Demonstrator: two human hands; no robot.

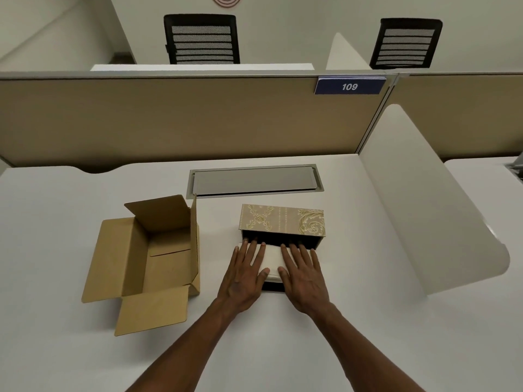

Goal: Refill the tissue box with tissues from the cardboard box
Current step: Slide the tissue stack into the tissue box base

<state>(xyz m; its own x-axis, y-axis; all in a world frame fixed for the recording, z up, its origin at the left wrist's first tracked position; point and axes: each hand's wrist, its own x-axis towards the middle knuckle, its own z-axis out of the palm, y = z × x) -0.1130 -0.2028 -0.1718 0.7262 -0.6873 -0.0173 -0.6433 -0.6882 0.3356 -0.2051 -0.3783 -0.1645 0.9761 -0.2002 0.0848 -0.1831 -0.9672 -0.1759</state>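
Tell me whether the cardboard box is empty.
Empty as far as visible: the cardboard box stands open, flaps spread, showing only its bare brown floor.

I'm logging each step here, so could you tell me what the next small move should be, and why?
Probably press the tissue stack fully down into the tissue box. Both the left hand and right hand lie flat on it, fingertips already inside the dark opening, and the cardboard box looks empty.

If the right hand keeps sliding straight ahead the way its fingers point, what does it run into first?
Probably the tissue box. The right hand lies flat on the tissues, fingertips already at the box's dark open side, so it would enter the cavity and likely meet the inner back wall. Depth inside is too dark to judge.
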